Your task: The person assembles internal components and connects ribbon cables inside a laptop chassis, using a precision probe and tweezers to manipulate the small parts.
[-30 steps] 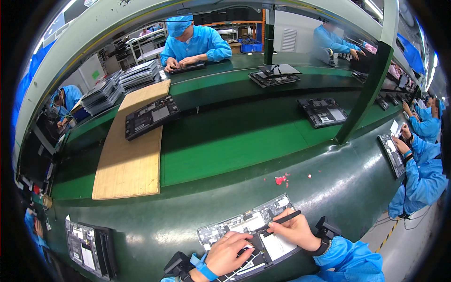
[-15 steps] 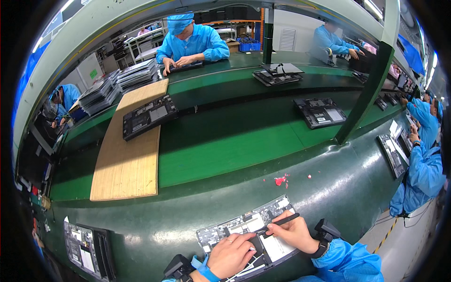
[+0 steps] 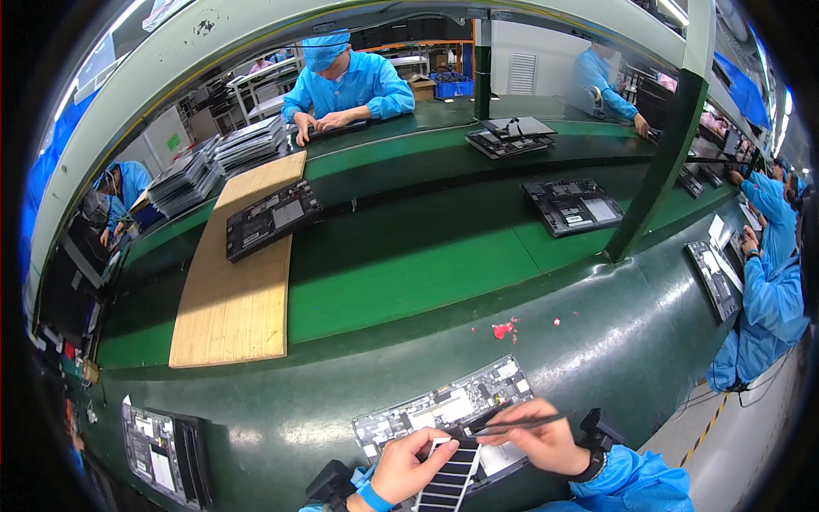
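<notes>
In front of me lies an opened laptop base (image 3: 388,420) with its circuit board and light metal parts exposed. My left hand (image 3: 403,468) is closed, pinching a sheet of black strips (image 3: 448,480) with white gaps between thumb and fingers above the laptop's near edge. My right hand (image 3: 548,442) is closed around dark tweezers (image 3: 522,423). Their tips meet the upper edge of the sheet; whether they grip a strip is too small to tell. My hands and the sheet hide the near middle of the laptop base.
More opened laptop bases (image 3: 160,452) are stacked at the left. Another base (image 3: 273,219) rests on a wooden board (image 3: 230,316) over the green conveyor. Red scraps (image 3: 503,329) lie beyond my laptop. A green post (image 3: 653,183) stands at the right. Co-workers in blue (image 3: 350,85) sit around the line.
My left hand has gone from lying over the laptop to holding the strip sheet up. The tweezers have swung flatter, towards the sheet. A base on the conveyor has shifted slightly left.
</notes>
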`<move>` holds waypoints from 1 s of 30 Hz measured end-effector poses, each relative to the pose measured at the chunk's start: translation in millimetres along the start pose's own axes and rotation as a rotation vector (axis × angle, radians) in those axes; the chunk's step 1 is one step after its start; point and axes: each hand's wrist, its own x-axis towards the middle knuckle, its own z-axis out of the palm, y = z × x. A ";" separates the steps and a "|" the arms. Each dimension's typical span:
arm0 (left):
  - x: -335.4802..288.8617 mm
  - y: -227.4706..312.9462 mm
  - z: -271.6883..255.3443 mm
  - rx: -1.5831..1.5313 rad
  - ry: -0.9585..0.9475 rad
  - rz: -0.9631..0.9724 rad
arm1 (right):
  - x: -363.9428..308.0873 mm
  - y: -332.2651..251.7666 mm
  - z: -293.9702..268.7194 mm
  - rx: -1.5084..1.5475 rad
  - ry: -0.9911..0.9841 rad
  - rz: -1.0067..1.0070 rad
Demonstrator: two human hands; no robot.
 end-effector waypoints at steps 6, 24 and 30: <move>4.0 -7.2 12.7 -0.099 0.015 -0.060 | 0.6 9.8 0.4 -0.100 0.005 0.076; 2.4 2.4 14.4 0.107 0.058 -0.026 | 2.6 9.9 -9.9 -0.082 -0.002 0.164; 5.9 6.1 20.7 0.144 0.092 -0.015 | 1.8 10.8 -12.7 -0.207 -0.027 0.118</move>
